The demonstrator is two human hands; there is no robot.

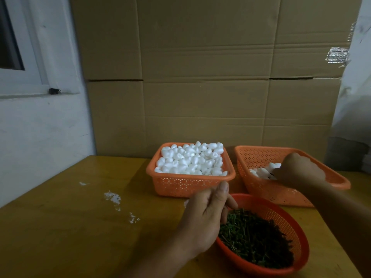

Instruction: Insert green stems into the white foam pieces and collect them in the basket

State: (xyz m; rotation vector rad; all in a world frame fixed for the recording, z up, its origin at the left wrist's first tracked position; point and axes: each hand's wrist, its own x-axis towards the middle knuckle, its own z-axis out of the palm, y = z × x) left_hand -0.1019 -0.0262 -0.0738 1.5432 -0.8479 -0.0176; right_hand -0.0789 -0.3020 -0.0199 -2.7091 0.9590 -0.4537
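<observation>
- The green stems (pixel 255 237) lie heaped in a round red-orange colander (pixel 301 247) at the near right of the yellow table (pixel 70 227), filling most of its bowl.
- My left hand (pixel 206 215) hangs over the colander's left rim, thumb upright and fingers loosely curled down toward the stems; whether a stem sits between my fingertips I cannot tell.
- The loose white foam pieces (pixel 190 159) are piled to the brim of a square orange basket (pixel 180 185) just behind my left hand.
- Beside it on the right stands a second orange basket (pixel 261 157), tilted a little, with a small cluster of finished foam pieces (pixel 261 173) lying at its bottom.
- My right hand (pixel 299 171) reaches down into this second basket, knuckles up, fingers bent toward the cluster and touching or just above it; the grasp itself is hidden, so I cannot tell whether it holds a piece.
- White smears (pixel 113 197) mark the tabletop to the left of the baskets.
- A wall of brown cardboard (pixel 200 77) stands behind the table, with a white wall and a window frame (pixel 24 83) to the left.
</observation>
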